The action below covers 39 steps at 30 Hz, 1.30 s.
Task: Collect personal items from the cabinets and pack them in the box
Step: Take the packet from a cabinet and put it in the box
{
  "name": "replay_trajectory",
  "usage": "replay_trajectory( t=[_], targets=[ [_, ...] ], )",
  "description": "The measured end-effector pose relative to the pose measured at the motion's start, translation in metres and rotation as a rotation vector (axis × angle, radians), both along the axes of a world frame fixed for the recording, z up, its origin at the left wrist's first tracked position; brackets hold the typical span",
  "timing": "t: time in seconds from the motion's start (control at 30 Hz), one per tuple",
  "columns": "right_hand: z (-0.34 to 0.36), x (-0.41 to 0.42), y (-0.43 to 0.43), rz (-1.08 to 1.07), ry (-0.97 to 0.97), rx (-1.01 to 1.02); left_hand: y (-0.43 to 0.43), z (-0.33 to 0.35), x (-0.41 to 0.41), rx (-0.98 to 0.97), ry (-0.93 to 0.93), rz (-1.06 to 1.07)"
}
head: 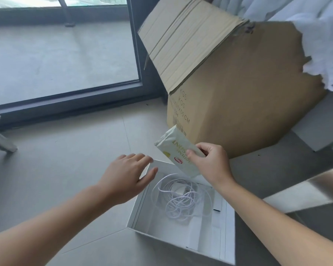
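Note:
A white open box (227,227) lies on the floor below me, with a coiled white cable (181,198) and its white plug inside. My right hand (211,162) pinches a pale green and white packet (178,150) by its edge and holds it tilted over the box's far rim. My left hand (129,175) hovers flat over the box's far left corner, fingers apart, holding nothing.
A large brown cardboard carton (248,93) with a raised flap stands just beyond the white box. White bedding (319,45) lies at the upper right. A dark-framed glass door (65,54) fills the left. A chair leg (2,143) stands at the far left.

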State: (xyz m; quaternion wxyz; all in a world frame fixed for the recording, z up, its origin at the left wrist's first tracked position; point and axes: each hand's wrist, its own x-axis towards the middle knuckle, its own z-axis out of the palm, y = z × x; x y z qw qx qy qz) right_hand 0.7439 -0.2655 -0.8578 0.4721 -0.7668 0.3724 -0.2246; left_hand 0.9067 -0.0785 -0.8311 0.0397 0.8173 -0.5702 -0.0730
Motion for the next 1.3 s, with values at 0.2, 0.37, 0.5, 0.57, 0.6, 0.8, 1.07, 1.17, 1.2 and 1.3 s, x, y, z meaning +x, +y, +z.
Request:
replay_trajectory(
  t=[0.2,0.37,0.5,0.57,0.6,0.8,1.07,1.17,1.2,1.3],
  targets=[
    [-0.003,0.029,0.008,0.109,0.023,-0.054,0.020,-0.011,0.013,0.006,-0.056,-0.012],
    [-0.017,0.045,0.016,0.113,0.005,-0.092,0.026,-0.017,0.023,-0.007,-0.068,-0.024],
    [-0.029,0.037,0.023,0.138,0.051,-0.083,0.033,-0.025,0.030,-0.041,-0.042,0.007],
    [-0.037,0.028,0.028,0.164,0.083,-0.106,0.035,-0.031,0.029,-0.069,-0.023,0.015],
    [-0.041,0.022,0.030,0.171,0.094,-0.115,0.037,-0.035,0.029,-0.083,-0.009,0.018],
    [-0.073,-0.031,0.047,0.219,0.154,-0.003,0.051,-0.068,0.018,-0.075,0.035,-0.009],
    [-0.124,-0.068,0.076,0.396,0.504,-0.005,0.052,-0.085,0.002,-0.130,0.055,-0.011],
    [-0.134,-0.065,0.081,0.453,0.549,-0.022,0.046,-0.085,0.000,-0.129,0.052,-0.036],
    [-0.137,-0.064,0.082,0.465,0.556,-0.024,0.045,-0.085,-0.001,-0.126,0.053,-0.040],
    [-0.141,-0.060,0.087,0.494,0.565,-0.042,0.043,-0.086,-0.003,-0.120,0.060,-0.047]
  ],
)
